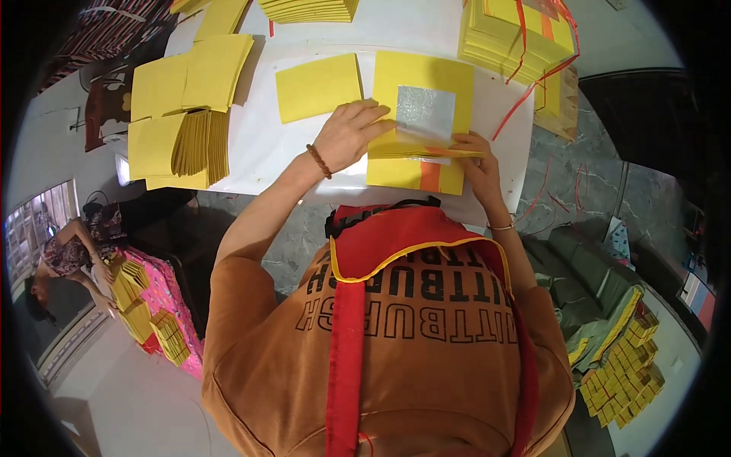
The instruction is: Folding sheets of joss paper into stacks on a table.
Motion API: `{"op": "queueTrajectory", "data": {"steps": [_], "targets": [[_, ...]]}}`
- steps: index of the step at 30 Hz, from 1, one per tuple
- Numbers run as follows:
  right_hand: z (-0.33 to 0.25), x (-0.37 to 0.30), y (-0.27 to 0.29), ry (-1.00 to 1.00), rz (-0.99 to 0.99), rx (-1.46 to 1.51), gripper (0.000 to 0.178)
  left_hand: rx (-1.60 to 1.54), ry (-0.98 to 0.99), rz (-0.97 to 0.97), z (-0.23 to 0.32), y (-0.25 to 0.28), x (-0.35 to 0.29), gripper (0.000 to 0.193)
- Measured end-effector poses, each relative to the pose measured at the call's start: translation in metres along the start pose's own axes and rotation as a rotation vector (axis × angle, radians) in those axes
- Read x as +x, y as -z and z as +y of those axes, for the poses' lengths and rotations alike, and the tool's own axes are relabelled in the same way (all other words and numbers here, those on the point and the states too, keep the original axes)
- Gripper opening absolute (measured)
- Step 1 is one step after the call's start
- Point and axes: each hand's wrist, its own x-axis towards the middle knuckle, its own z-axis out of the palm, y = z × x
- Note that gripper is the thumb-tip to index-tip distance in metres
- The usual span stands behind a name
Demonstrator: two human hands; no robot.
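On the white table in front of me lies a yellow paper sheet (422, 68) with a shiny silvery rectangle (426, 110) at its middle and an orange strip (430, 177) near its lower edge. A narrow yellow flap (434, 151) stands up across the sheet, below the shiny patch. My right hand (481, 167) pinches the flap's right end between thumb and fingers. With fingers stretched out, my left hand (352, 131) rests at the sheet's left edge, holding nothing. Just beyond that hand is a smaller folded yellow piece (318, 87), lying flat.
Stacks of folded yellow paper (190, 114) stand at the table's left; a tall yellow bundle (514, 38) with red string (525, 95) is at the far right. Another person (84, 255) handles yellow bundles at lower left. More yellow bundles (624, 373) lie at lower right.
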Motion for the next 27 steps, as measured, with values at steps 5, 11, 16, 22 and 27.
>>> {"op": "queueTrajectory", "data": {"steps": [5,11,16,22,27], "targets": [[-0.041,0.003,0.02,0.354,-0.065,-0.55,0.021,0.079,0.047,0.16,0.019,0.004,-0.007,0.046],[-0.046,-0.016,0.012,0.276,-0.182,-0.307,0.015,-0.309,0.15,0.093,0.031,-0.005,-0.032,0.03],[-0.038,-0.005,-0.004,-0.078,-0.009,-0.268,0.015,-0.411,0.407,0.14,0.036,-0.008,-0.019,0.013],[-0.037,0.021,-0.013,-0.402,0.087,-0.25,0.026,-0.811,0.871,0.162,0.029,-0.024,-0.006,0.02],[-0.043,0.021,-0.021,-0.314,0.222,-0.121,0.033,-0.977,0.898,0.22,0.019,-0.041,-0.011,0.04]]}}
